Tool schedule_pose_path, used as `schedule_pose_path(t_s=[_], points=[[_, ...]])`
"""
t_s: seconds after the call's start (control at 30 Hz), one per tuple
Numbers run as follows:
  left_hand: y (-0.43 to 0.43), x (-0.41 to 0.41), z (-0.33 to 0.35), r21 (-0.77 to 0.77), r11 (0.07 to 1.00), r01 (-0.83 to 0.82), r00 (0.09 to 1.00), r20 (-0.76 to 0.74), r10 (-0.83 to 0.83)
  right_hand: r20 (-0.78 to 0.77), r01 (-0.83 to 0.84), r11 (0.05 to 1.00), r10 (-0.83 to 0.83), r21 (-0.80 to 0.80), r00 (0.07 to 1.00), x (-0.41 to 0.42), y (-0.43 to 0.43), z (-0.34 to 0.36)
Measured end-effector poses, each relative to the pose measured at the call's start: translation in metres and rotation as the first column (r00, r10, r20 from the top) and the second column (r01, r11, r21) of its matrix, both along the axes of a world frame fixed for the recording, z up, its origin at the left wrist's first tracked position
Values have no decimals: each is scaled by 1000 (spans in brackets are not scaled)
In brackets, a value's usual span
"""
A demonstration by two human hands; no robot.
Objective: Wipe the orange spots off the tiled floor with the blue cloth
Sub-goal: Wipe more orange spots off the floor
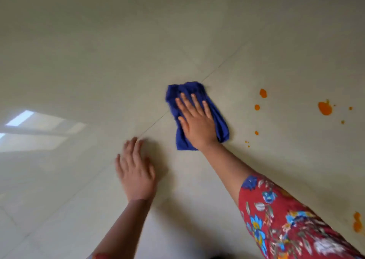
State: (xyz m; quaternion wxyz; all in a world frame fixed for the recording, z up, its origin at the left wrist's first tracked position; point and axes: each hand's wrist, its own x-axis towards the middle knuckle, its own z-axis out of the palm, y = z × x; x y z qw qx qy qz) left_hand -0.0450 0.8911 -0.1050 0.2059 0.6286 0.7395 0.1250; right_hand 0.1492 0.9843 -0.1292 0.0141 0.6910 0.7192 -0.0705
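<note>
Palm-down and flat, fingers straight: left grip (136, 171), right grip (197, 124).

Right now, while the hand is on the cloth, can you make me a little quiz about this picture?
1. True or false: the blue cloth covers the biggest orange spot.
2. Which hand presses on the cloth? A) the left B) the right C) both
3. Fill in: the orange spots lie to the ___ of the cloth.
Key:
1. False. That spot lies bare, apart from the cloth.
2. B. The right hand presses on it with straight fingers, while the left hand rests flat on the tiled floor.
3. Right.
</note>
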Motion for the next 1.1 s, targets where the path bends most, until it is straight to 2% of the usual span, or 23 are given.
schedule_pose_path(t_s=[0.1, 0.17, 0.23, 0.3, 0.37, 0.4, 0.47, 0.53, 0.57, 0.6, 0.67, 0.7, 0.77, 0.83, 0.87, 0.93, 0.97, 1.0, 1.03, 1.1], points=[[30, 61, -2, -16, 992, 129, 990, 61, -128, 12, 229, 972, -229, 45, 973, 35, -42, 4], [31, 80, -11, -35, 977, 211, 977, -27, -212, 25, 234, 969, -237, 74, 971, 32, -77, 1], [30, 79, -20, -51, 975, 216, 972, -82, -219, -2, 154, 984, -154, 90, 988, 20, -83, 1], [29, 78, -26, -40, 974, 223, 967, -120, -226, -43, 5, 995, -1, 96, 999, 14, -61, -1], [29, 80, -29, -22, 976, 218, 965, -148, -218, -21, -140, 986, 142, 90, 990, 20, -28, -3], [30, 80, -29, -18, 976, 219, 963, -158, -219, 0, -132, 987, 132, 91, 991, 28, -12, -4], [28, 79, -28, -3, 975, 224, 962, -159, -221, 0, 132, 982, -134, 138, 991, 55, -2, -9], [28, 78, -28, 6, 973, 229, 961, -159, -225, -60, 469, 863, -467, 190, 882, 59, -24, -10], [29, 78, -28, 6, 974, 227, 961, -160, -224, -85, 545, 815, -540, 196, 838, 48, -41, -9], [29, 80, -29, 5, 975, 223, 962, -160, -219, -81, 528, 828, -523, 189, 849, 30, -56, -9], [29, 81, -28, -9, 974, 227, 962, -156, -225, -69, 339, 928, -332, 156, 941, 1, -61, -9], [28, 80, -28, -12, 973, 232, 960, -157, -231, -82, 241, 957, -230, 160, 970, -3, -46, -7], [29, 79, -28, -10, 972, 235, 958, -164, -234, -89, 163, 977, -151, 139, 984, 15, -6, -4], [29, 79, -27, -8, 972, 234, 958, -166, -232, -58, 274, 953, -268, 133, 962, 53, 14, -9], [29, 79, -26, -5, 972, 235, 959, -164, -233, -53, 397, 906, -393, 148, 918, 71, 10, -12], [29, 80, -26, 2, 973, 229, 962, -151, -226, -79, 624, 754, -623, 203, 778, 79, -22, -15], [29, 80, -25, 4, 974, 225, 963, -150, -222, -89, 672, 710, -671, 207, 736, 68, -43, -13], [29, 81, -25, 2, 975, 224, 963, -152, -221, -77, 657, 729, -656, 190, 750, 50, -60, -11], [29, 82, -25, -3, 974, 226, 962, -154, -224, -69, 589, 792, -586, 161, 807, 33, -70, -10], [29, 82, -26, -17, 975, 223, 962, -156, -223, -79, 328, 934, -320, 139, 944, 16, -57, -8]])
